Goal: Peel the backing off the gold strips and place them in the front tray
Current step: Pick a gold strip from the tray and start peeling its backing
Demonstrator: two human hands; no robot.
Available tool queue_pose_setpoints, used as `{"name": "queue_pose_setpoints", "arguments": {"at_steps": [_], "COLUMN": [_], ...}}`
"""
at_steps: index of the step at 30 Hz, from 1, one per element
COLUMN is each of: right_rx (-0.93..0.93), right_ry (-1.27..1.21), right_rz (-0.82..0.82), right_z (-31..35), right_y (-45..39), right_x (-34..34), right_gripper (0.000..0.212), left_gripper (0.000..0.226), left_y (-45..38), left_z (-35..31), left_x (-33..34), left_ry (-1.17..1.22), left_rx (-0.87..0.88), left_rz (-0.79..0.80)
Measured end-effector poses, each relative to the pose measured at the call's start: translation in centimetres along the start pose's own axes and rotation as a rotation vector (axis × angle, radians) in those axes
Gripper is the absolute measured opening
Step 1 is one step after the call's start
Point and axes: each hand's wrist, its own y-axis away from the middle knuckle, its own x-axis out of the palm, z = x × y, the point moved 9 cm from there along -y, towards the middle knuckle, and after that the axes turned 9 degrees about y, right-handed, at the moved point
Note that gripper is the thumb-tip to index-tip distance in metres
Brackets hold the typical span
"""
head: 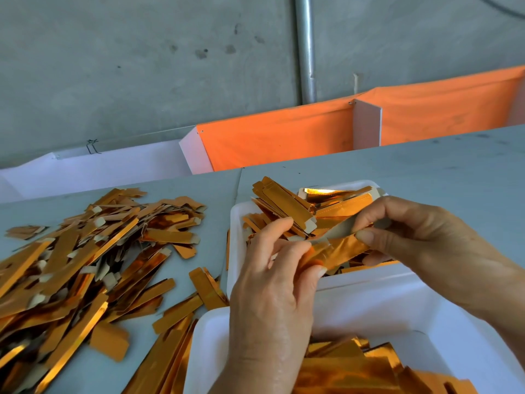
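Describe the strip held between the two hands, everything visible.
The strip is shiny gold foil, creased and crumpled, stretched roughly level above the far white tray. The left hand pinches its left end, the right hand its right end. A pale grey backing lies along its upper edge, seemingly partly peeled.

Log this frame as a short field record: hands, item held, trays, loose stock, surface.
left hand: pinches one end of the gold strip
right hand: pinches the other end
gold strip: held above the far tray, grey backing showing behind it
far tray: white, holds gold strips
near tray: white, holds gold pieces
loose pile: gold strips heaped left of the trays
table: pale grey
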Motion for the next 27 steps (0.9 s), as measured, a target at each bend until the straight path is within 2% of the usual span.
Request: {"name": "queue_pose_setpoints", "arguments": {"at_steps": [3,7,13,19,27], "right_rx": [0.001,-0.007,-0.042,-0.107,-0.071], "right_ry": [-0.005,-0.009,-0.018,0.041,0.029], "right_rz": [0.003,0.016,0.015,0.040,0.021], "right_z": [-0.1,0.1,0.1,0.6,0.4], "right_y": [0.0,0.0,0.0,0.1,-0.1], "right_x": [0.0,0.1,0.2,1.0,1.2], "right_gripper": [0.020,0.013,0.007,0.014,0.007], "left_gripper": [0.016,0.008,0.009,0.021,0.022], "left_y": [-0.1,-0.2,-0.1,-0.2,-0.1], "left_z": [0.0,-0.2,-0.3,-1.1,-2.0], "left_x": [-0.1,-0.4,-0.4,0.1,-0.3], "left_ry": [0.043,0.099,0.112,0.156,0.122], "left_rx": [0.009,0.022,0.022,0.064,0.152], "left_rz": [-0.020,-0.043,-0.018,0.042,-0.013]}}
